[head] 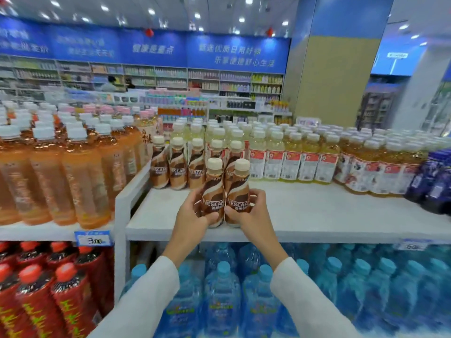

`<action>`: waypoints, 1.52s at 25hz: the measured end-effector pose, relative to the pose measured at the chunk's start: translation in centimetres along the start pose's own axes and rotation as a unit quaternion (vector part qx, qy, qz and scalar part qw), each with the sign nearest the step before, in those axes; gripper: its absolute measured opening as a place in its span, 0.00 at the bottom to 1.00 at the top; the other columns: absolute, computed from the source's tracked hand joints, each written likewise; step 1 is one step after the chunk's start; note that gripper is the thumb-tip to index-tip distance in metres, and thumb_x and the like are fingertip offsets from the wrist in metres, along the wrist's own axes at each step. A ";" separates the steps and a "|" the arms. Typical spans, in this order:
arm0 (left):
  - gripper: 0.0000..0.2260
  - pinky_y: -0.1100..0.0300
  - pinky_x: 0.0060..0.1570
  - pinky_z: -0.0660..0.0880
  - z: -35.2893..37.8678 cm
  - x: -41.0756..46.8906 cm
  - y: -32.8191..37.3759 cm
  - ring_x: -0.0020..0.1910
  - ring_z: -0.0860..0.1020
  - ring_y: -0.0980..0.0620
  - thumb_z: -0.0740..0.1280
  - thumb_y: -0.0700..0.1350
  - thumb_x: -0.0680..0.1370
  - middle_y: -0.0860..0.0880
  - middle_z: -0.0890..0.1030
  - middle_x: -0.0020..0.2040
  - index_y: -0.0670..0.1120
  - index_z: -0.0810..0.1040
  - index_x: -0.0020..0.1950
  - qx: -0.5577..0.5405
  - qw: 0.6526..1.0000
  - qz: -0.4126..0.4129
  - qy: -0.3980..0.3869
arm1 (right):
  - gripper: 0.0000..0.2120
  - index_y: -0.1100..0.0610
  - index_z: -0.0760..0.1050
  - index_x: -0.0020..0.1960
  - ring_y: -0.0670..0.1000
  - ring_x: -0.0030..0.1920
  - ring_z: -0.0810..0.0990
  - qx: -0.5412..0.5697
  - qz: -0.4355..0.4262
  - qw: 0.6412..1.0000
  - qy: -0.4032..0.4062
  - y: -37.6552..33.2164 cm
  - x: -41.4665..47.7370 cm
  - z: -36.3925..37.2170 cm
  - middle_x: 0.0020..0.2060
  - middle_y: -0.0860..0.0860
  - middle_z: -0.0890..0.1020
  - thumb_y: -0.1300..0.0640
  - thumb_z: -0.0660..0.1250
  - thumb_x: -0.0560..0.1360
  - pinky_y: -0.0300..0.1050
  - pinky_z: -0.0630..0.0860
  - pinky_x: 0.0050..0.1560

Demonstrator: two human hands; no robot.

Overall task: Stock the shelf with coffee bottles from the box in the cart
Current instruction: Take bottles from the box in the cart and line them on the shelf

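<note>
Head view, left to right: tall orange tea bottles (73, 172) with white caps crowding the upper left rack, red-capped bottles (48, 289) in red wrap beneath, a blue price tag (94, 238) on the edge between them. Next, the white shelf (317, 215) — at its back left corner a short row of brown-and-cream coffee bottles (178, 167), upright, labels forward, a few more behind. In front of that row, near the front edge, two further bottles held upright and pressed side by side: left hand (192, 215) curled round the left coffee bottle (213, 189), thumb across its lower label, and right hand (253, 211) curled round the right coffee bottle (240, 191), fingers wrapped behind it. Bases low over the board — touching it or just above, cannot tell. White sleeves on both forearms. Further right, pale yellow drink bottles (292, 157) in ranks along the back of the same board, then dark blue bottles (434, 181) at the far right end. Underneath, blue-capped water bottles (268, 289) in close rows.
</note>
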State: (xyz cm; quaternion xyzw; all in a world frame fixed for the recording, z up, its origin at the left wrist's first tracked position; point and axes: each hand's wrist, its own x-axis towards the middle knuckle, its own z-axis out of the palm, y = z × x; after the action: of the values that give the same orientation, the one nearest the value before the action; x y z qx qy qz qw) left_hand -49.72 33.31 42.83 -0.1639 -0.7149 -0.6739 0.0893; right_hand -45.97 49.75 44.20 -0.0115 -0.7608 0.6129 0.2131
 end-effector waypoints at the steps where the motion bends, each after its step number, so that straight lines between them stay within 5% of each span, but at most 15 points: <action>1: 0.30 0.64 0.60 0.78 0.0 -0.1 -0.3 0.60 0.81 0.63 0.74 0.30 0.73 0.60 0.82 0.60 0.55 0.74 0.69 0.003 1.000 0.002 -0.008 | 0.30 0.48 0.65 0.63 0.36 0.53 0.79 -0.002 -0.001 1.000 0.000 0.3 0.0 0.0 0.55 0.40 0.77 0.55 0.80 0.70 0.26 0.75 0.45; 4: 0.33 0.58 0.67 0.74 0.1 -1.1 -0.9 0.66 0.77 0.61 0.73 0.33 0.76 0.58 0.79 0.67 0.53 0.68 0.77 0.002 1.000 0.009 -0.025 | 0.34 0.48 0.63 0.66 0.40 0.58 0.78 -0.006 -0.001 1.000 -0.018 0.8 -0.2 -0.2 0.58 0.41 0.76 0.53 0.80 0.69 0.26 0.75 0.48; 9: 0.34 0.61 0.60 0.77 0.4 -2.3 -0.5 0.62 0.79 0.60 0.81 0.51 0.68 0.59 0.81 0.63 0.56 0.72 0.72 0.059 0.997 0.015 0.043 | 0.40 0.46 0.64 0.70 0.40 0.60 0.77 -0.056 -0.013 0.998 0.002 1.5 -1.2 -1.1 0.62 0.41 0.76 0.47 0.82 0.65 0.36 0.73 0.59; 12: 0.28 0.58 0.59 0.79 0.6 -2.1 0.2 0.57 0.80 0.58 0.82 0.49 0.68 0.55 0.82 0.58 0.53 0.76 0.65 0.109 0.990 0.014 0.092 | 0.27 0.36 0.69 0.58 0.34 0.52 0.80 -0.076 -0.022 0.997 0.025 1.4 -1.3 -1.2 0.54 0.36 0.80 0.49 0.81 0.67 0.31 0.77 0.51; 14: 0.25 0.64 0.56 0.79 0.6 -1.9 0.6 0.53 0.81 0.64 0.81 0.46 0.69 0.60 0.82 0.54 0.55 0.76 0.63 0.107 0.991 0.007 0.079 | 0.25 0.33 0.70 0.54 0.29 0.50 0.78 -0.079 -0.028 0.996 0.019 1.2 -1.3 -1.2 0.52 0.33 0.79 0.51 0.80 0.69 0.25 0.76 0.46; 17: 0.25 0.71 0.52 0.77 0.3 -1.7 0.7 0.51 0.79 0.70 0.80 0.44 0.71 0.64 0.81 0.52 0.56 0.77 0.65 0.116 0.992 0.006 0.053 | 0.25 0.31 0.70 0.54 0.27 0.50 0.77 -0.074 -0.031 0.997 0.010 1.2 -1.5 -1.4 0.51 0.30 0.78 0.51 0.80 0.69 0.23 0.74 0.44; 20: 0.25 0.65 0.57 0.78 0.4 -1.9 0.7 0.54 0.81 0.65 0.79 0.45 0.72 0.61 0.83 0.55 0.54 0.77 0.67 0.118 0.991 0.014 0.058 | 0.25 0.32 0.70 0.56 0.27 0.51 0.78 -0.071 -0.030 0.997 0.010 1.0 -1.6 -1.4 0.53 0.30 0.78 0.51 0.79 0.70 0.24 0.75 0.46; 23: 0.27 0.69 0.56 0.76 0.9 -2.3 0.6 0.56 0.80 0.63 0.80 0.49 0.70 0.60 0.82 0.57 0.55 0.76 0.67 0.116 0.990 0.022 0.078 | 0.31 0.40 0.70 0.68 0.36 0.56 0.79 -0.057 -0.022 0.998 0.022 1.2 -2.0 -1.3 0.58 0.36 0.78 0.48 0.79 0.69 0.32 0.77 0.56; 27: 0.25 0.80 0.46 0.72 1.3 -2.1 0.6 0.52 0.79 0.65 0.81 0.51 0.69 0.62 0.80 0.53 0.58 0.74 0.62 0.128 0.985 0.008 0.114 | 0.23 0.37 0.73 0.61 0.35 0.53 0.81 -0.057 -0.040 0.996 0.062 1.1 -2.0 -0.4 0.54 0.36 0.82 0.49 0.78 0.70 0.31 0.78 0.51; 38: 0.24 0.50 0.71 0.68 -6.7 3.5 -0.7 0.68 0.74 0.46 0.73 0.45 0.78 0.47 0.76 0.67 0.48 0.73 0.73 0.227 0.949 -0.059 0.210 | 0.20 0.44 0.74 0.61 0.44 0.56 0.79 -0.047 -0.046 0.998 -0.001 -1.2 2.9 11.9 0.54 0.41 0.80 0.55 0.76 0.73 0.42 0.76 0.61</action>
State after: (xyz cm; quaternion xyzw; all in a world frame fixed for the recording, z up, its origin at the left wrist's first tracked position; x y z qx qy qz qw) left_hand -53.81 26.99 43.94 0.0483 -0.8224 -0.5172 0.2319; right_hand -52.30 39.23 44.33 0.0139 -0.7884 0.5663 0.2396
